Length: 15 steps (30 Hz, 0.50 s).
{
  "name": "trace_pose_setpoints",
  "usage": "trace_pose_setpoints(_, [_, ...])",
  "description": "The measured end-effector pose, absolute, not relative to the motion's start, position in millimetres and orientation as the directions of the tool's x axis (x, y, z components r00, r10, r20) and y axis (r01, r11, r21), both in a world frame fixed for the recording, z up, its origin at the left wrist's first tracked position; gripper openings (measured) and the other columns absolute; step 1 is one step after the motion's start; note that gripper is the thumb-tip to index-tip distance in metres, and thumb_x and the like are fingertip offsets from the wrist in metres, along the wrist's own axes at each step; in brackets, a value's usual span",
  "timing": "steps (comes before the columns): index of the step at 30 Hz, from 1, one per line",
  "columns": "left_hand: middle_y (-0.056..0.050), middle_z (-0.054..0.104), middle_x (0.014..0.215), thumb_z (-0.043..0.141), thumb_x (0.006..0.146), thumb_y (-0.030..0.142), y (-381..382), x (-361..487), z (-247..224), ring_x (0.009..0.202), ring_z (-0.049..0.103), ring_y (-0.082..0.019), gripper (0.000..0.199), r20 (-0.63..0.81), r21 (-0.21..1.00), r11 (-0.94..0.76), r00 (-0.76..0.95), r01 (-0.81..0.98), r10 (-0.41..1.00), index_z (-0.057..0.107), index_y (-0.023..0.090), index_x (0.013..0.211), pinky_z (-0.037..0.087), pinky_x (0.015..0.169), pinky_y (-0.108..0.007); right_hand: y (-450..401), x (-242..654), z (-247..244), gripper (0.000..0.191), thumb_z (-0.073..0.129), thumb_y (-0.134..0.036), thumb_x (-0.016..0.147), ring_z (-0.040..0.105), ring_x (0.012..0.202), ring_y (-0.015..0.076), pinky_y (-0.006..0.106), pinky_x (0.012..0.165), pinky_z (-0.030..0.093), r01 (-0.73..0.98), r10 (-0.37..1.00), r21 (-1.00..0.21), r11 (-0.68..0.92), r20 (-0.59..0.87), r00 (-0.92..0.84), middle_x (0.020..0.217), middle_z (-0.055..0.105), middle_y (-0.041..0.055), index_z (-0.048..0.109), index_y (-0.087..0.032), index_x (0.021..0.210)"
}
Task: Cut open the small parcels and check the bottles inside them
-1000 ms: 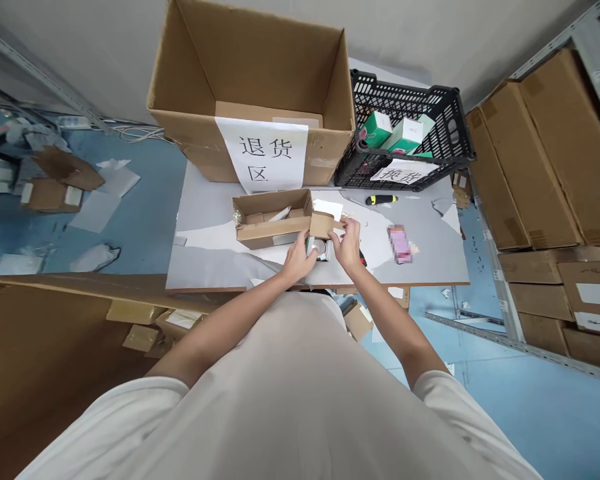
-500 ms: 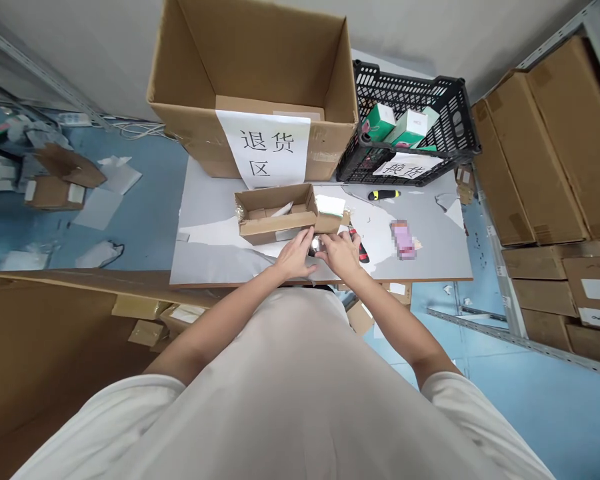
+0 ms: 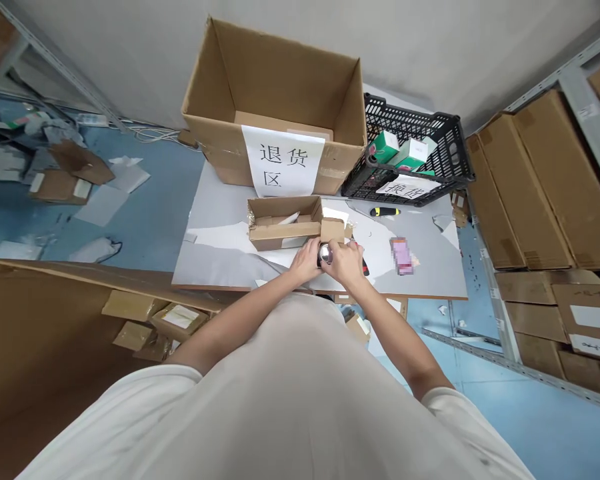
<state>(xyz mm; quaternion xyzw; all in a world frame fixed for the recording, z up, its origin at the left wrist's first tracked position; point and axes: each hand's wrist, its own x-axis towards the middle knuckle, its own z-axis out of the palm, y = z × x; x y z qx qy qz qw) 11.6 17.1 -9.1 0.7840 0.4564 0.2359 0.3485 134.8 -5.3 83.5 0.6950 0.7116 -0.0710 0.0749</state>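
Note:
A shiny silver round-topped object (image 3: 325,253) with a dark lower part is between my hands; its exact kind I cannot make out. My left hand (image 3: 306,262) is closed against its left side. On the other side, my right hand (image 3: 346,265) curls its fingers around it. Just beyond my hands lies a small open carton (image 3: 285,235) with white paper (image 3: 291,219) inside. At the carton's right end, a brown cardboard flap (image 3: 333,231) stands out beside a white piece. A red-and-black handle (image 3: 365,268) shows partly behind my right hand.
A large open cardboard box (image 3: 215,150) with a paper sign stands at the back. Beside it, a black crate (image 3: 453,150) holds green-and-white boxes. A yellow-and-black tool (image 3: 385,211) and a blurred pink item (image 3: 403,256) lie on the table (image 3: 220,263). Stacked cartons (image 3: 545,180) line the right.
The view has shifted, so the table things sit lower in it. The silver object now shows more fully between my hands, and the cardboard flap at the carton's right end is more visible.

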Motion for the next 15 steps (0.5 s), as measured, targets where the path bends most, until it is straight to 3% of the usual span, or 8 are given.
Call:
trace_pose_setpoints(7, [-0.014, 0.051, 0.116, 0.064, 0.065, 0.024, 12.3, 8.3, -17.7, 0.110, 0.052, -0.031, 0.062, 0.085, 0.774, -0.405, 0.555, 0.486, 0.827, 0.040, 0.017, 0.122, 0.044, 0.094, -0.046, -13.3, 148.2, 60.5, 0.035, 0.062, -0.034, 0.074, 0.058, 0.087, 0.0255, 0.032, 0.074, 0.038, 0.990, 0.974, -0.124, 0.071, -0.204, -0.096, 0.102, 0.062, 0.0123, 0.055, -0.017, 0.104])
trace_pose_setpoints(11, [-0.013, 0.049, 0.112, 0.065, 0.065, 0.026, 7.0, 4.2, -24.8, 0.105, 0.053, -0.029, 0.057, 0.045, 0.826, -0.351, 0.567, 0.442, 0.822, 0.042, 0.016, 0.116, 0.048, 0.088, -0.043, -20.1, 149.5, 51.4, 0.035, 0.060, -0.035, 0.076, 0.058, 0.086, 0.0252, 0.031, 0.070, 0.040, 0.981, 0.965, -0.161, 0.112, -0.219, -0.146, 0.106, 0.059, 0.0127, 0.052, -0.017, 0.106])
trace_pose_setpoints(15, [-0.014, 0.049, 0.117, 0.070, 0.062, 0.027, 6.0, 0.9, -22.3, 0.113, 0.051, -0.031, 0.066, 0.003, 0.874, -0.270, 0.550, 0.405, 0.835, 0.042, 0.016, 0.121, 0.046, 0.095, -0.045, -22.3, 157.3, 50.1, 0.029, 0.057, -0.037, 0.080, 0.058, 0.087, 0.0230, 0.029, 0.064, 0.039, 0.967, 0.964, -0.232, 0.102, -0.215, -0.154, 0.104, 0.059, 0.0099, 0.051, -0.019, 0.101])
